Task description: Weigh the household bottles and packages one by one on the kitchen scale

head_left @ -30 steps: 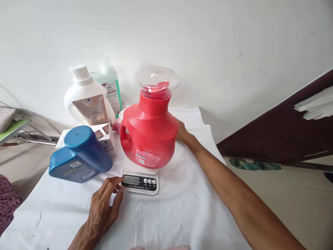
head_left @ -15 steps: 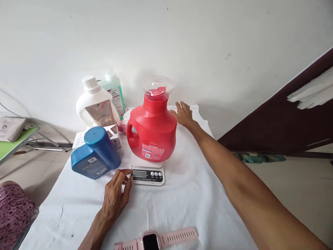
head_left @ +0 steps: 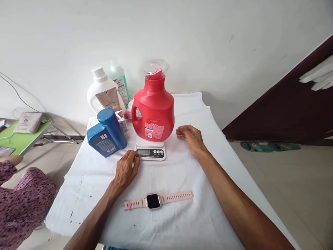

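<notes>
A red detergent jug (head_left: 155, 107) stands upright on a white kitchen scale (head_left: 151, 154), a clear plastic piece (head_left: 156, 66) over its top. My left hand (head_left: 127, 168) holds the scale's left front edge between thumb and bent fingers. To the right of the jug, and apart from it, my right hand (head_left: 191, 139) hovers with loosely curved fingers; I see nothing in it. A pink-strapped smartwatch (head_left: 153, 201) lies stretched out on the cloth nearer to me. Left of the jug, a blue bottle (head_left: 108, 133) leans at a tilt.
Behind the blue bottle are a white jug (head_left: 100, 81), a brown tube (head_left: 108, 99), a green bottle (head_left: 120, 78) and a small box (head_left: 122, 121). White cloth (head_left: 182, 173) covers the table against the wall. At left, a person's patterned clothing (head_left: 28, 205) shows beside a green folding table (head_left: 32, 135).
My right hand has come toward me from behind the jug to its right side. The view has shifted, bringing the whole watch into sight. My left hand stays at the scale.
</notes>
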`<state>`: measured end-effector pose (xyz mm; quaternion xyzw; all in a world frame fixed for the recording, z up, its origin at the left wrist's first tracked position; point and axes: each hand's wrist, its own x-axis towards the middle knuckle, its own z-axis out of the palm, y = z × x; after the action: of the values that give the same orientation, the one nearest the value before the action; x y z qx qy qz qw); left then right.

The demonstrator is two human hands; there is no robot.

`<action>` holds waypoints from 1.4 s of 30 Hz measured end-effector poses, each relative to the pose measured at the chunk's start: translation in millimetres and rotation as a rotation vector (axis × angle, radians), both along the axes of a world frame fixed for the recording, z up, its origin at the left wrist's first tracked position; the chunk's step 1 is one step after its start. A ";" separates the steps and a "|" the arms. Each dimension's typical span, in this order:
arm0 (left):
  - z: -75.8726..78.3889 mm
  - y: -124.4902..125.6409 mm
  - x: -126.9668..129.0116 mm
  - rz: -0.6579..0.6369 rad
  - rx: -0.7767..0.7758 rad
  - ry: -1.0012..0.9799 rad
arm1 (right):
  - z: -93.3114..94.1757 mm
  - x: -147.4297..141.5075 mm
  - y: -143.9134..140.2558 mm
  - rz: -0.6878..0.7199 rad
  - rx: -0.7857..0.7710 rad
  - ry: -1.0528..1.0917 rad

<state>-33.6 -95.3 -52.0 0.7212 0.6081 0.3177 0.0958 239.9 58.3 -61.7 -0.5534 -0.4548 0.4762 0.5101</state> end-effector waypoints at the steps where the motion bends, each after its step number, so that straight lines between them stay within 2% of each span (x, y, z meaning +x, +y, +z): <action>1: 0.5 -2.8 1.5 -0.006 -0.018 0.009 | 0.1 -5.7 -0.4 0.009 0.009 0.033; 4: 1.8 -11.3 3.1 -0.004 -0.055 0.013 | -0.8 -19.3 -4.9 0.013 0.052 0.074; 8: 6.9 -16.8 -2.7 0.039 -0.092 -0.037 | -4.4 -24.1 -17.4 -0.011 0.116 -0.070; 12: 24.3 -4.7 -3.1 0.084 -0.024 -0.135 | -3.4 -21.4 -23.7 0.031 0.120 -0.197; 16: 48.3 33.2 11.7 0.098 0.180 -0.201 | -2.9 -21.3 -21.4 0.025 0.130 -0.190; 20: 63.1 84.2 25.2 0.104 0.247 -0.277 | -3.9 -21.2 -18.2 0.021 0.138 -0.142; 25: 66.0 134.5 20.1 0.013 0.234 -0.494 | -0.8 -20.8 -15.1 0.024 0.114 -0.145; 29: 65.6 154.0 14.6 -0.009 0.195 -0.669 | 2.6 -21.3 -13.2 0.028 0.113 -0.198; 32: 69.8 153.4 26.3 -0.012 0.124 -0.832 | 3.9 -21.1 -12.4 0.032 0.123 -0.264; 35: 79.9 141.3 51.3 0.043 0.095 -0.919 | 1.9 -20.2 -11.1 0.022 0.142 -0.293; 39: 100.6 117.2 79.9 0.056 0.087 -0.920 | -6.6 -18.2 -8.9 -0.001 0.159 -0.321; 42: 116.9 95.9 82.9 0.058 0.115 -0.911 | -13.3 -16.3 -8.4 0.003 0.194 -0.374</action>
<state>49.3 0.5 64.8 0.4946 0.5054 0.6382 0.3042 223.6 49.9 -75.0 -0.5796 -0.5862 0.3200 0.4668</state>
